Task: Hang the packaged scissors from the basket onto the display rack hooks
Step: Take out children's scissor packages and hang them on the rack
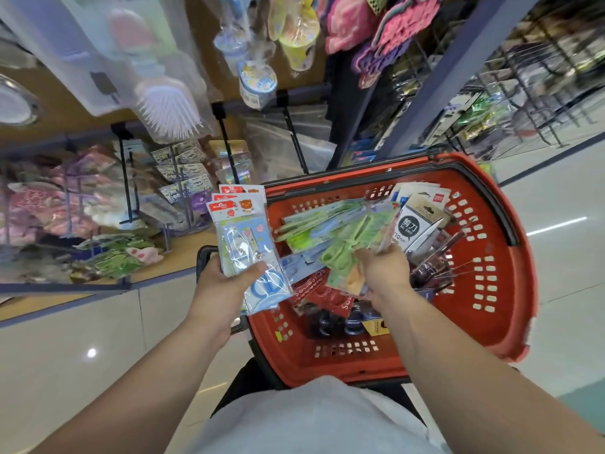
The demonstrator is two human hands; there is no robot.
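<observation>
Left hand [226,283] clamped on about 3 blue scissor packs [244,244], centre frame; right hand [384,270] grips a green pack [347,250] over the red basket [510,290]. Basket holds plenty more. Rack hooks [229,149] upper centre-left; hanging not yet started, so most work looks left.

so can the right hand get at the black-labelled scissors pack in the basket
Probably, but not freely: the black-labelled scissors pack lies on top just beyond the right hand, yet that hand seems to hold green scissors packs.
</observation>
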